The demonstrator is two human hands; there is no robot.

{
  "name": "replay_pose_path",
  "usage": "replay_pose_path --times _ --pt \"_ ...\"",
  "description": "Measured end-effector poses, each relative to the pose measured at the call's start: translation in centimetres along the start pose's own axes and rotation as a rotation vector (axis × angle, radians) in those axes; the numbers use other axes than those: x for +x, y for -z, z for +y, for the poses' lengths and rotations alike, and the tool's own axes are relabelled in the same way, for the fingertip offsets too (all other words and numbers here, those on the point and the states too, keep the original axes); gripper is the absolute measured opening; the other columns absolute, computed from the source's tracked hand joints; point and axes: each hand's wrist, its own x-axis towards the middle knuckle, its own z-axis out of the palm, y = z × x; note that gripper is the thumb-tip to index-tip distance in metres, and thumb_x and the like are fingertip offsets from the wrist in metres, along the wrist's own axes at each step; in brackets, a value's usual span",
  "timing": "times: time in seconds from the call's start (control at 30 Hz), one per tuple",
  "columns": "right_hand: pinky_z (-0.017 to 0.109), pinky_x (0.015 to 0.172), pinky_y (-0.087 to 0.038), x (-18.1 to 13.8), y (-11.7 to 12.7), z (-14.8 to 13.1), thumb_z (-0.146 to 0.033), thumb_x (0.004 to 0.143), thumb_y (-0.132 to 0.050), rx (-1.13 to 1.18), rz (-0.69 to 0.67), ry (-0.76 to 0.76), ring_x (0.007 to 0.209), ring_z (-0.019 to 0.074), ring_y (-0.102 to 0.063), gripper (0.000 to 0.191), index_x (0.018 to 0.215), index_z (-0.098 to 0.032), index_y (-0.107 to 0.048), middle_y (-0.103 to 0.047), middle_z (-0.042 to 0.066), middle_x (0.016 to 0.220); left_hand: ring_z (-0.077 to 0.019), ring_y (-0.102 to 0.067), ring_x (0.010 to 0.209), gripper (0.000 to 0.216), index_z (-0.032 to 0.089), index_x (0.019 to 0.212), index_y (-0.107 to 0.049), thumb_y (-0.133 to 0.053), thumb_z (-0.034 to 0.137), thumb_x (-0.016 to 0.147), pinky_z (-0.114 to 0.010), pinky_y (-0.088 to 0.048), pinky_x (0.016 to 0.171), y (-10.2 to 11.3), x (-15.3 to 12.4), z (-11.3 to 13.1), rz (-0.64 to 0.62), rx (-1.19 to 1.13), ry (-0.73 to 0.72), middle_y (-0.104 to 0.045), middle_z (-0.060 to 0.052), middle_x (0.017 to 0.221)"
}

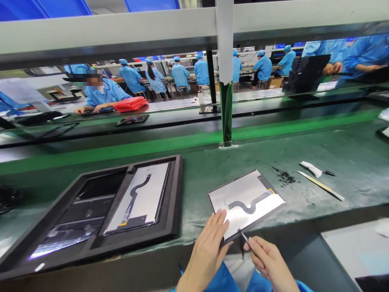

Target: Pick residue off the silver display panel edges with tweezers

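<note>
A silver-backed display panel (pixel 240 192) with a curved black flex cable (pixel 251 209) lies tilted at the front of the green bench. My left hand (pixel 208 245) grips its near left corner, fingers flat on the silver back and thumb by the edge. Pinched in my right hand (pixel 267 257) are metal tweezers (pixel 244 237), whose tip touches the panel's near edge. Whatever is at the tip is too small to make out.
To the left, a black foam tray (pixel 178 202) holds another display panel (pixel 146 190) and dark glassy pieces. Black scraps (pixel 285 177), a pale-handled blade (pixel 322 185) and a black pen-like tool (pixel 328 173) lie right. A post (pixel 226 109) rises behind; co-workers sit beyond.
</note>
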Motion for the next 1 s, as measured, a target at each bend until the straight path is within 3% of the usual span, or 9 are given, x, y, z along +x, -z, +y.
replay_pose_path --times 0.33,0.57,0.77,1.0 --pt "0.018 0.042 -0.008 -1.0 0.5 -2.1 -0.079 0.065 -0.069 -0.039 0.082 0.028 0.043 0.0033 -0.012 0.065 0.075 -0.015 -0.065 -0.026 -0.013 0.046 -0.026 -0.042 0.141 0.06 0.013 0.14 -0.044 -0.038 -0.006 0.083 -0.049 -0.049 0.108 -0.1 -0.3 -0.1 -0.047 -0.018 0.019 -0.051 -0.016 0.147" --pt "0.02 0.043 -0.006 -1.4 1.6 -3.9 -0.076 0.067 -0.07 -0.067 0.135 0.081 0.045 0.0046 -0.012 0.063 0.077 -0.014 -0.067 -0.026 -0.011 0.048 -0.0264 -0.041 0.141 0.058 0.01 0.138 -0.046 -0.037 -0.007 0.083 -0.05 -0.048 0.108 -0.2 -0.4 -0.2 -0.05 -0.016 0.018 -0.051 -0.017 0.147" --pt "0.02 0.042 -0.009 -1.3 2.5 -5.6 -0.08 0.059 -0.073 -0.076 0.145 0.088 0.043 0.0035 -0.013 0.066 0.071 -0.015 -0.065 -0.027 -0.012 0.046 -0.0256 -0.04 0.142 0.056 0.011 0.137 -0.046 -0.036 -0.007 0.084 -0.049 -0.047 0.109 -0.3 -0.5 -0.3 -0.031 -0.01 0.01 -0.052 -0.016 0.146" --pt "0.02 0.044 -0.01 -1.6 3.6 -6.8 -0.077 0.063 -0.073 -0.084 0.193 0.13 0.046 0.0032 -0.015 0.064 0.075 -0.014 -0.065 -0.03 -0.011 0.05 -0.0255 -0.041 0.141 0.058 0.011 0.137 -0.046 -0.036 -0.007 0.083 -0.049 -0.047 0.11 -0.3 -0.5 -0.2 -0.04 -0.013 0.017 -0.052 -0.017 0.145"
